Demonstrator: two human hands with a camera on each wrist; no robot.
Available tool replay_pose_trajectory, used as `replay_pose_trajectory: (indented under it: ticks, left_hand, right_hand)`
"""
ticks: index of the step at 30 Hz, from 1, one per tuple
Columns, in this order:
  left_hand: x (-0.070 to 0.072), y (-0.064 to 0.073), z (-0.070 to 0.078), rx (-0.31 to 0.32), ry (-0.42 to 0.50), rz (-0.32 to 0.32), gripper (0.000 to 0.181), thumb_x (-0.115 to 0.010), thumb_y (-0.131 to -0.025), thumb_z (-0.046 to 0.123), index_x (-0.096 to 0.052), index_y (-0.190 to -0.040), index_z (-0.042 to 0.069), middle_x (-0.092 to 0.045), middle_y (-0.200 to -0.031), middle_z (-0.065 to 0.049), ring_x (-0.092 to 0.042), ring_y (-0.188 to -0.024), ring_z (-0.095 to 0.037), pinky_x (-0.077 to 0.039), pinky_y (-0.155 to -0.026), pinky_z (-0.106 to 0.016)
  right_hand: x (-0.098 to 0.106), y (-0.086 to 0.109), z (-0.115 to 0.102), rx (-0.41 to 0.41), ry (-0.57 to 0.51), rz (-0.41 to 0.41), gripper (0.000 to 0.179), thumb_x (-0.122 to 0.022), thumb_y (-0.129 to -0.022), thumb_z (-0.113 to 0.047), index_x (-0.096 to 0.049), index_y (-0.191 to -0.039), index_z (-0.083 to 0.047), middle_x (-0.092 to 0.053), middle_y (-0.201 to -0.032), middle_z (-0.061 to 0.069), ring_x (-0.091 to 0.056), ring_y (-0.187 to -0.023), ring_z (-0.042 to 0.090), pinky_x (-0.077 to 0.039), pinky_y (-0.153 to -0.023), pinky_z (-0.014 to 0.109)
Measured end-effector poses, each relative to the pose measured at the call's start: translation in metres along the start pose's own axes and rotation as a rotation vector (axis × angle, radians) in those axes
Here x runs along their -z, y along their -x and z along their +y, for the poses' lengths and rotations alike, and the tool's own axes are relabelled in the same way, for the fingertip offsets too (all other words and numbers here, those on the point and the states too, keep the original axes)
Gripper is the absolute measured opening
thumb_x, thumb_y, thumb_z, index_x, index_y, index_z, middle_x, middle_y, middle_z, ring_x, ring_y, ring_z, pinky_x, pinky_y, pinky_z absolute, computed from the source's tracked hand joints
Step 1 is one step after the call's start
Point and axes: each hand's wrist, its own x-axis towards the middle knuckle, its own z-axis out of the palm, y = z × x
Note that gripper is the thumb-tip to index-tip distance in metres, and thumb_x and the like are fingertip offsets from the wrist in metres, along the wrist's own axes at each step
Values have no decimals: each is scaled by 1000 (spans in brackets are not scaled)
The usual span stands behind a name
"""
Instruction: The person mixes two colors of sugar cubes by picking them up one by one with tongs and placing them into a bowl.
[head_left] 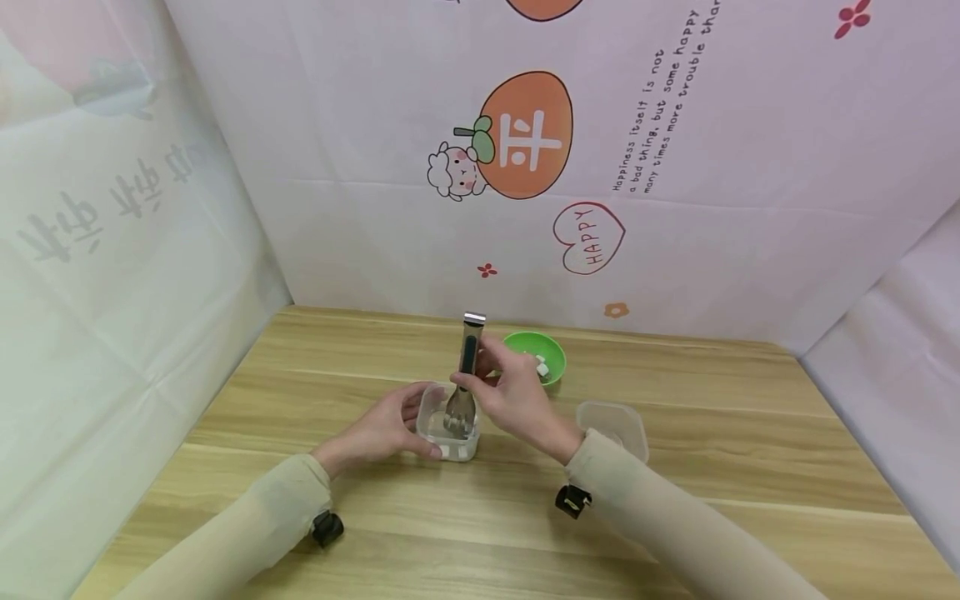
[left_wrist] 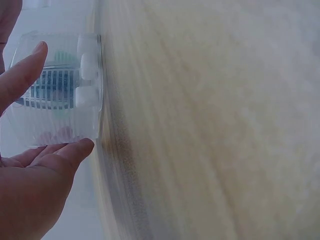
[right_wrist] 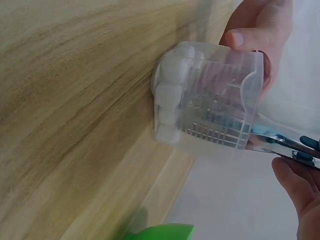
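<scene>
A clear plastic container [head_left: 470,452] stands upright on the wooden table, with several white cubes [right_wrist: 168,95] along its bottom. My left hand [head_left: 381,429] holds it from the left, thumb on the near side and fingers around the far side. Metal tongs [head_left: 470,354] with dark grip inlays are gripped by my right hand [head_left: 517,396] between thumb and fingers. They point down, and their slotted heads are inside the container above the cubes; I cannot tell whether a cube is between them. Just beyond my right hand is a green bowl [head_left: 555,350] holding white cubes, partly hidden.
To the right of my right hand lies a translucent plastic lid [head_left: 626,425], partly behind my sleeve. The wooden table [head_left: 712,467] meets a printed cloth wall [head_left: 375,233] at the back, with cloth on both sides too.
</scene>
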Motion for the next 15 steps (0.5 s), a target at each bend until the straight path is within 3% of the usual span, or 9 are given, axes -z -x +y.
replay_pose_trajectory:
  ticks: [7,15]
  left_hand:
    - [0,0,0,-5,-14,0,102,-94,-79,8,-34,-160,-2,-43,-161,-22,-42,-147,-41,-39,-120,-51]
    - [0,-1,1,-8,5,1,102,-93,-78,5,-33,-160,-3,-42,-161,-23,-43,-146,-41,-39,-120,-50]
  right_hand:
    - [-4,3,6,21,19,6,26,-83,-90,1,-64,-107,-6,-75,-81,4,-71,-65,18,-62,-55,28]
    - [-12,2,6,25,-32,65,23,-82,-90,1,-65,-106,-4,-75,-85,5,-72,-72,17,-65,-62,31]
